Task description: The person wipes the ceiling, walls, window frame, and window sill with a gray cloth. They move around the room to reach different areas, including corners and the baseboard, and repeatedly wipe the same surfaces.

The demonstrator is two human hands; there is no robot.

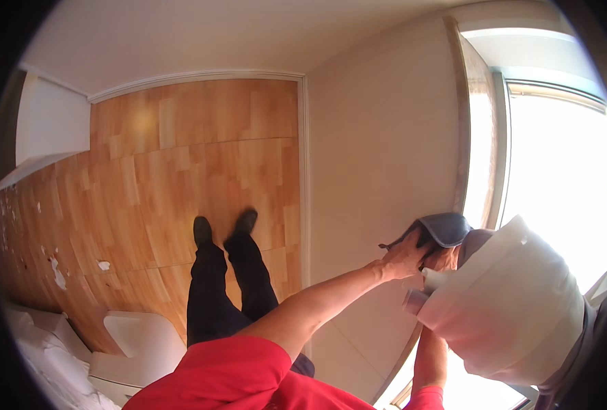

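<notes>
My left hand point(407, 256) reaches across to the right and grips a dark, leather-like flap or pouch point(444, 229) beside the window. Close against it is my right hand point(443, 258), partly covered by a bundle of pale fabric point(508, 312); its grip is hidden. That bundle, probably a gathered curtain, bulges in front of my right forearm. Greyish cloth shows at its edges. A thin dark end pokes out left of my left hand.
A bright window point(554, 169) lies on the right beyond a sill-like ledge point(385, 154). White scraps point(57, 274) litter the wood floor point(155, 179) at left. A white chair or stool point(139, 338) stands lower left, near rumpled white bedding point(52, 359). A white cabinet point(55, 118) is at upper left.
</notes>
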